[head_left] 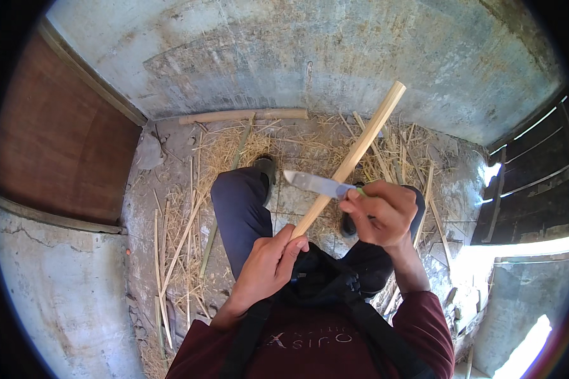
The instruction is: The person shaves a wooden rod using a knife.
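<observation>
My left hand (270,262) is closed round the near end of a pale wooden stick (360,146). The stick slants up and away to the right, its faceted far end near the wall. In my right hand (384,211) is a knife (314,184), gripped by its handle, which shows bits of blue and green. Its blade points left and crosses over the stick around the lower middle. Whether the edge touches the wood I cannot tell. My fingers hide most of the knife's handle and the stick's near tip.
Pale shavings (231,148) and long split strips (186,243) litter the tiled floor around my legs. A bamboo pole (243,115) lies along the foot of the stained wall (335,57). A brown panel (66,136) stands at left, dark slats (528,180) at right.
</observation>
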The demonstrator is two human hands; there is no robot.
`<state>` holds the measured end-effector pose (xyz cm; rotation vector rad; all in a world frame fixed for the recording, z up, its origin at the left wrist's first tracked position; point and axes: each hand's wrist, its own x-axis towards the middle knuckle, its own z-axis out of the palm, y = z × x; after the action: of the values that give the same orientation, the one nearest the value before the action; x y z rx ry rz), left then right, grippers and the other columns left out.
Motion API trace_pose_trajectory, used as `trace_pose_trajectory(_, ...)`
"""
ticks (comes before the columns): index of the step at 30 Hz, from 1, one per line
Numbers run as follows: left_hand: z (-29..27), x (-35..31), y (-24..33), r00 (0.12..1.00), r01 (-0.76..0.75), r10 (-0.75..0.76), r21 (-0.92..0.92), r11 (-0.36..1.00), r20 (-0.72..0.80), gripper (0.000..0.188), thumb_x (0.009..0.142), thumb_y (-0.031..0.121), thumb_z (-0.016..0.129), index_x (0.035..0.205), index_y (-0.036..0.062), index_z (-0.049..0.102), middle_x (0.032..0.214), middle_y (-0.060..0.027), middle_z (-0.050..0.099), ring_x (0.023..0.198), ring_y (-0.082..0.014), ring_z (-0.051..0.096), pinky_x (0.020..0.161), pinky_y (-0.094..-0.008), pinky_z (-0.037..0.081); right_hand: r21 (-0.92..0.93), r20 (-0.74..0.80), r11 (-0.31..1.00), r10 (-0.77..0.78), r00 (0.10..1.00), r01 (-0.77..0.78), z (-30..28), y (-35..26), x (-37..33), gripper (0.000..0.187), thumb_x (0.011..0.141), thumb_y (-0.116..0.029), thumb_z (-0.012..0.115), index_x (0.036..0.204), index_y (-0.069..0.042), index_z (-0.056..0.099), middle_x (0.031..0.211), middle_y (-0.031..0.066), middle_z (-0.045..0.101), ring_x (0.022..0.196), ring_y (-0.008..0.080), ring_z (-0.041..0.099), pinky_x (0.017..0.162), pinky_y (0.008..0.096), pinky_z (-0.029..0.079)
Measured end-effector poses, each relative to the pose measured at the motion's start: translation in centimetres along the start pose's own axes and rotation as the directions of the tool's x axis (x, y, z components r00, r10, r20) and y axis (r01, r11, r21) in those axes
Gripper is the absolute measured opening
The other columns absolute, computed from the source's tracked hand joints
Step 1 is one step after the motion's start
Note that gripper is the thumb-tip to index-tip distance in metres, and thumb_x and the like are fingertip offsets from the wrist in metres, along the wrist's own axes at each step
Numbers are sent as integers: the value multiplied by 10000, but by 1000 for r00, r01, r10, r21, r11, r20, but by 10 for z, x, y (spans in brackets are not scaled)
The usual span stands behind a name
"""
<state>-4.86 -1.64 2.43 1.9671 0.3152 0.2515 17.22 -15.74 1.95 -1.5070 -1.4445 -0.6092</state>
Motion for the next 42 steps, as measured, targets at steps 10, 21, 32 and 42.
trace_pose_trajectory(10, 1, -5, 4, 1000, 27, -27, 47, 999, 4, 162, 1141, 120, 557, 1087, -31, 578, 883, -168, 739, 771, -394, 750, 672, -407, 558, -112, -78, 994, -2, 997, -7, -4, 6, 8, 194, 832, -194, 932, 872, -89, 773, 684, 39, 640, 455, 148, 544, 396, 325, 402)
trace_pose_trajectory(21, 0, -8, 1, 1000, 4, -3, 48, 999, -7, 160, 1138, 123, 570, 1069, -20, 593, 828, -159, 711, 660, -355, 702, 609, -397, 505, -41, -165, 993, 106, 981, -114, -9, 16, 14, 225, 854, -231, 926, 830, -94, 748, 677, 34, 625, 483, 148, 561, 421, 308, 417)
trace_pose_trajectory(32, -1, -11, -3, 1000, 8, -7, 68, 998, -15, 126, 1123, 96, 573, 1062, -11, 599, 808, -154, 687, 629, -356, 674, 601, -411, 497, 2, -115, 998, 58, 992, -58, -6, 17, 21, 180, 846, -177, 922, 829, -86, 768, 676, 51, 638, 464, 150, 549, 403, 329, 398)
trace_pose_trajectory(42, 4, -19, -6, 996, -16, 20, 55, 998, -82, 198, 1122, 113, 578, 953, 16, 618, 702, -124, 567, 503, -261, 512, 526, -385, 365, -70, -323, 990, 96, 942, -124, -17, 46, 36, 204, 862, -111, 908, 776, -43, 736, 663, 53, 653, 484, 176, 572, 429, 341, 398)
